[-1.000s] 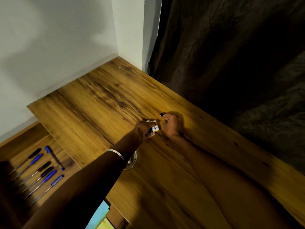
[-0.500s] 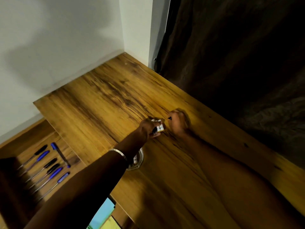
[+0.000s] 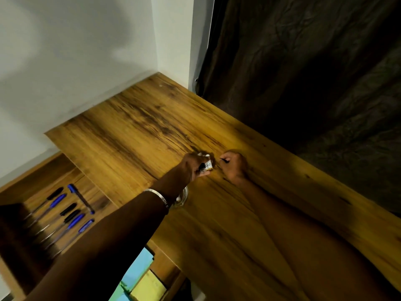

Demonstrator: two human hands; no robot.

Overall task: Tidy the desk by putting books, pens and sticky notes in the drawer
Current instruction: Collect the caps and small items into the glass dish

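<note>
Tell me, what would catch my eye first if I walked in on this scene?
Two hands meet mid-desk on the streaky golden-brown wooden desktop: the left hand grips a small white labelled object, and the right hand pinches something thin and dark. Lower left, a row of blue- and black-capped pens lies in the open wooden drawer, with blue and yellow sticky-note pads at the bottom edge.

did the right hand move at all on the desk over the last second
No. The right hand stays on the same dark grain streak of the desk; only the camera shifted.
</note>
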